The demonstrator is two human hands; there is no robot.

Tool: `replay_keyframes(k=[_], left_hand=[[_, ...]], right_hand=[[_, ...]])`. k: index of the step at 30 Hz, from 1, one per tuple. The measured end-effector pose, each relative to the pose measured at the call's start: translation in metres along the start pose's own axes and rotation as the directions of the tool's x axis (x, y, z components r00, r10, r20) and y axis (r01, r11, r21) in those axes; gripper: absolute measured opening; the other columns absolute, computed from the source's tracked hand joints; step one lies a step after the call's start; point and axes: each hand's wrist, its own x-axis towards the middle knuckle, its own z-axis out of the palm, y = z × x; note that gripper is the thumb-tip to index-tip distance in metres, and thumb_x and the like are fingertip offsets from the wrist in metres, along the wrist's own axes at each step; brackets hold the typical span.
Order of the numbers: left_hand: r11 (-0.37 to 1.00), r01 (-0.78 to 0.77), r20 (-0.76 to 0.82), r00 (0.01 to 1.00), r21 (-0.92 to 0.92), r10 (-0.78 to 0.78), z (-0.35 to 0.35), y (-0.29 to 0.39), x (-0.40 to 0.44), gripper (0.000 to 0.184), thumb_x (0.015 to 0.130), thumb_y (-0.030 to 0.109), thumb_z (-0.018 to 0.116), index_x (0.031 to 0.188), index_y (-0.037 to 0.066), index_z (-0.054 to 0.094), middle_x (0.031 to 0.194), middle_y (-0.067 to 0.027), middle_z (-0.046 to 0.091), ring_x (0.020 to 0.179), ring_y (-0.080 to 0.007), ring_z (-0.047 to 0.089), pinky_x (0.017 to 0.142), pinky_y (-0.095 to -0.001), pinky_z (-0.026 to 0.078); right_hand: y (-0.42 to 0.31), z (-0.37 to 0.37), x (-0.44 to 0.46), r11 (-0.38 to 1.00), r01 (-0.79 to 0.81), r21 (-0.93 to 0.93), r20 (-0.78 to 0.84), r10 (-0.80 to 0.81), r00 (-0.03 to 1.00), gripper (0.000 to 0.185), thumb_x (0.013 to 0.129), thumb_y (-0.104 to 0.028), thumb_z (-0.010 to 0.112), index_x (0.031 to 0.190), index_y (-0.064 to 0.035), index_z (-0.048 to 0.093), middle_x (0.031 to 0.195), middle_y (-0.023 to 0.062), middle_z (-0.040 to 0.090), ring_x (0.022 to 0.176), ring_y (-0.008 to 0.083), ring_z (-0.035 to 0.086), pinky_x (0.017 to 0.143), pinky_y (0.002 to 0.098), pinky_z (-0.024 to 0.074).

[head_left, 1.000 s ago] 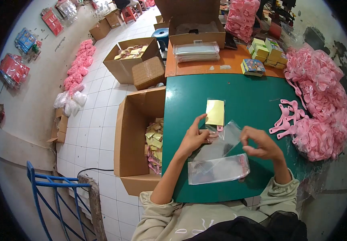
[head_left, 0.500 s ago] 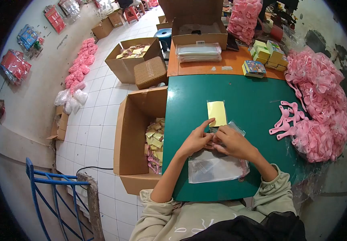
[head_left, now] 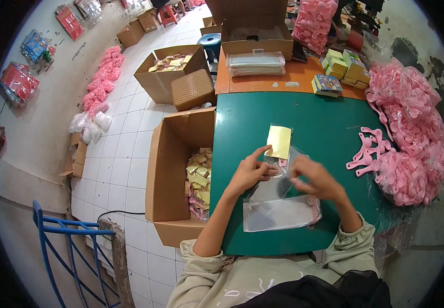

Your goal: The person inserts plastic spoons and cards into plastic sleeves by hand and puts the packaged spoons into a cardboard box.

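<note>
A yellow card (head_left: 279, 142) in a clear plastic bag lies on the green table (head_left: 247, 118). Just below the card, a small pink piece (head_left: 282, 162) shows through the plastic; most of it is hidden. My left hand (head_left: 252, 173) rests at the bag's left side, index finger stretched to the card's lower corner and the other fingers lying on the plastic. Right of the bag, my right hand (head_left: 315, 178) is smeared by motion, and what its fingers hold, if anything, is unclear. Loose clear film (head_left: 271, 190) lies beneath the hands, and a stack of clear bags (head_left: 276, 214) sits nearer me.
Pink scoops (head_left: 368, 150) lie on the right beside large bagged bundles (head_left: 404, 97). A cardboard box (head_left: 173, 138) with yellow-carded packets (head_left: 200, 172) stands against the table's left side. On the orange surface (head_left: 296, 87) are more plastic bags (head_left: 255, 64) and small boxes (head_left: 327, 85).
My right hand has moved right, away from my left hand, uncovering the pink piece and the film. My left hand's fingers have spread flatter on the bag.
</note>
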Motion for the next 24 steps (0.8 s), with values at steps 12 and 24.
replay_keyframes(k=[12, 24], left_hand=[[0.998, 0.032, 0.076, 0.997, -0.062, -0.027, -0.006, -0.006, 0.006, 0.025, 0.092, 0.004, 0.042, 0.113, -0.004, 0.054, 0.101, -0.011, 0.062, 0.086, -0.0128, 0.062, 0.073, -0.0235, 0.053], [0.914, -0.005, 0.102, 0.993, -0.406, 0.051, 0.015, 0.004, -0.006, 0.031, 0.094, 0.006, 0.042, 0.124, -0.001, 0.045, 0.113, -0.0146, 0.058, 0.097, -0.0167, 0.061, 0.082, -0.0272, 0.052]], right_hand=[[-0.028, -0.236, -0.213, 0.597, -0.73, -0.332, -0.641, 0.425, 0.639, 0.019, 0.084, -0.016, 0.053, 0.098, -0.0036, 0.053, 0.099, 0.0074, 0.049, 0.09, 0.0203, 0.051, 0.081, 0.0312, 0.0405], [0.029, -0.002, -0.006, 0.959, -0.11, -0.261, -0.245, 0.044, 0.968, 0.032, 0.07, -0.01, 0.074, 0.095, -0.0064, 0.054, 0.105, 0.0119, 0.048, 0.09, 0.0258, 0.056, 0.074, 0.0338, 0.0494]])
